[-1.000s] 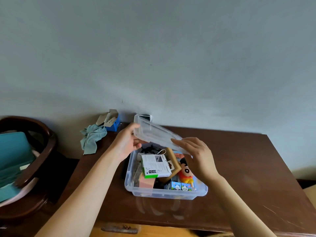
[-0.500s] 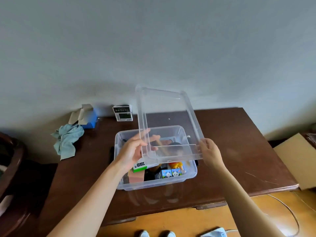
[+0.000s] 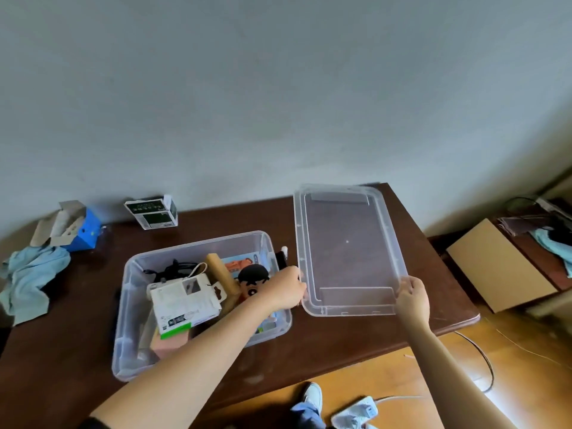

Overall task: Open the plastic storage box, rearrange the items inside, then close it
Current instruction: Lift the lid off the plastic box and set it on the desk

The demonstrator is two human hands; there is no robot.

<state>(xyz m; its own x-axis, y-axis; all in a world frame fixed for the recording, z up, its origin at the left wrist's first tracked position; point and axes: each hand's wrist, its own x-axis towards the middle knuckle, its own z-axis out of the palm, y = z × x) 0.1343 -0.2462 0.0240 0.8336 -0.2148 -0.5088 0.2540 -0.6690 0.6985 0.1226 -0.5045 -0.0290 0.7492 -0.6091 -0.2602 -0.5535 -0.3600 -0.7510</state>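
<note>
Setting the clear lid [image 3: 346,252] flat on the bench [image 3: 340,342], the person has it to the right of the open storage box [image 3: 130,305], upside down with its rim facing up. That spot looks chosen to free the opening while leaving the lid within reach for closing.

The left hand [image 3: 286,291] reaches across the box's right end and holds the lid's near-left corner, fingers curled at the rim. The right hand [image 3: 413,297] holds the near-right corner, thumb over the edge. I judge that 2 hands at 2 corners keep the wide, flexible sheet level as it goes down. Whether the lid's whole underside touches the wood I cannot tell.

The box sits on the bench left of centre, lid off, contents not yet rearranged. Inside I count 1 white carded package [image 3: 182,301] lying on top, 1 pink block [image 3: 170,342] under it, 1 tan wooden piece [image 3: 223,277] leaning diagonally, 1 cartoon figure [image 3: 252,281] with black hair, 1 tangle of black cable [image 3: 173,269] at the far wall, and 1 orange printed card [image 3: 240,264]. Some items are hidden beneath the forearm.

Outside the box: 1 green-and-white carton [image 3: 153,212] by the wall, 1 blue carton [image 3: 83,233] with open flaps, and 1 pale blue cloth [image 3: 28,277] at the bench's left edge.
</note>
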